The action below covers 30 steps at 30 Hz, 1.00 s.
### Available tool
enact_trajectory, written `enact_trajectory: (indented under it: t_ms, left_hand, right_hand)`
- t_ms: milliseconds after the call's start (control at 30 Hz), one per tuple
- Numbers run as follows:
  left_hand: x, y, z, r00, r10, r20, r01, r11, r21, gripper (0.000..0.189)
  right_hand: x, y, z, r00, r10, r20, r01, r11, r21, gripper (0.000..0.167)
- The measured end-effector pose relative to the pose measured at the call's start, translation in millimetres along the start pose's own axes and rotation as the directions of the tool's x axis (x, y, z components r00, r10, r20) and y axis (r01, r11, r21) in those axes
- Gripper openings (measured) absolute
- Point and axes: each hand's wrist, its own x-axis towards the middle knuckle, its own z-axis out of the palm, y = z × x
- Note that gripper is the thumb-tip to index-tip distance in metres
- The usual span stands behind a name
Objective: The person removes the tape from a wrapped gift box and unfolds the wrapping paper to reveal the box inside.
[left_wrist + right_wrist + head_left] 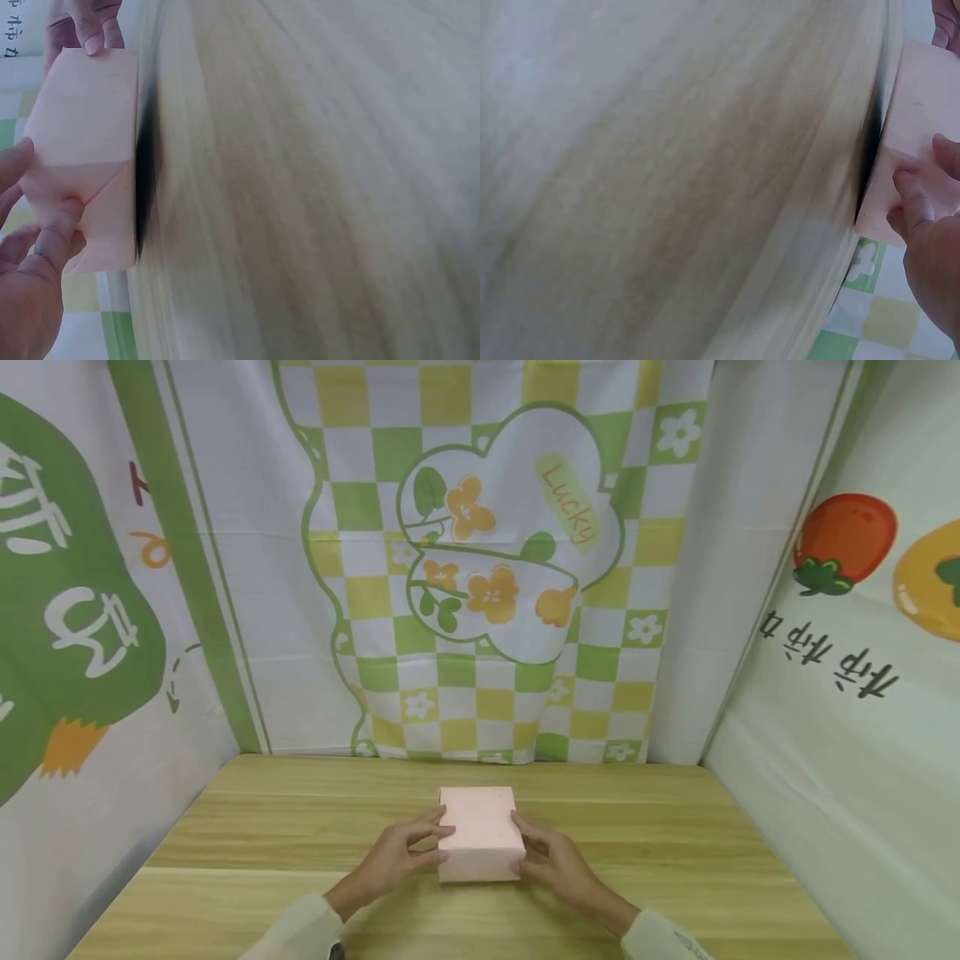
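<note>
A pale pink box is at the middle of the wooden table, its top face and front face showing in the head view. My left hand holds its left side, thumb low near the front corner and fingers along the upper edge. The right side is gripped by my right hand in the same manner. In the left wrist view, the end of the box shows a slanting fold line like folded paper. A dark shadow runs under the box; whether it rests fully on the table I cannot tell.
The wooden table spreads around the box on all sides. A green-and-yellow checked cloth with flowers hangs behind its far edge. Printed white cloths hang along the left and right.
</note>
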Motion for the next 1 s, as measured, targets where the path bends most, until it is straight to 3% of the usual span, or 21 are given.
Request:
enact_trajectory:
  t_ms: [267,467,567,667,733,833,900,1000]
  left_hand:
    - [-3.5,-2.5,1.6,1.0,-0.01,0.016,0.01,1.0,-0.003,0.04]
    - [1.0,-2.2,0.6,0.999,0.032,-0.007,-0.031,0.995,0.091,0.03]
    - [5.9,0.1,0.9,0.997,0.061,-0.045,-0.051,0.981,0.184,0.026]
    - [13.0,1.2,2.5,0.99,0.117,-0.075,-0.081,0.924,0.374,0.032]
    - [18.6,1.5,4.7,0.985,0.158,-0.07,-0.099,0.849,0.519,0.041]
    - [27.8,2.7,9.4,0.984,0.178,0.01,-0.143,0.753,0.642,0.055]
    - [32.8,4.4,12.9,0.984,0.163,0.074,-0.17,0.718,0.674,0.061]
    - [37.3,7.1,17.1,0.981,0.119,0.153,-0.192,0.711,0.677,0.062]
  right_hand:
    - [-3.1,4.4,0.5,0.998,0.058,0.011,-0.058,0.997,0.049,0.08]
    - [-0.5,0.5,-2.8,0.993,0.117,-0.026,-0.115,0.992,0.048,0.068]
    - [3.0,-2.0,-4.8,0.991,0.125,-0.051,-0.124,0.992,0.017,0.057]
    - [8.2,-2.5,-5.7,0.99,0.095,-0.106,-0.102,0.993,-0.066,0.043]
    - [13.1,-3.7,-4.9,0.987,0.062,-0.148,-0.083,0.986,-0.145,0.036]
    - [20.8,-6.0,-2.1,0.981,0.004,-0.191,-0.056,0.961,-0.269,0.028]
    - [25.2,-8.9,-0.1,0.977,-0.035,-0.208,-0.04,0.937,-0.346,0.025]
    - [28.9,-14.3,1.2,0.972,-0.087,-0.216,-0.021,0.892,-0.452,0.019]
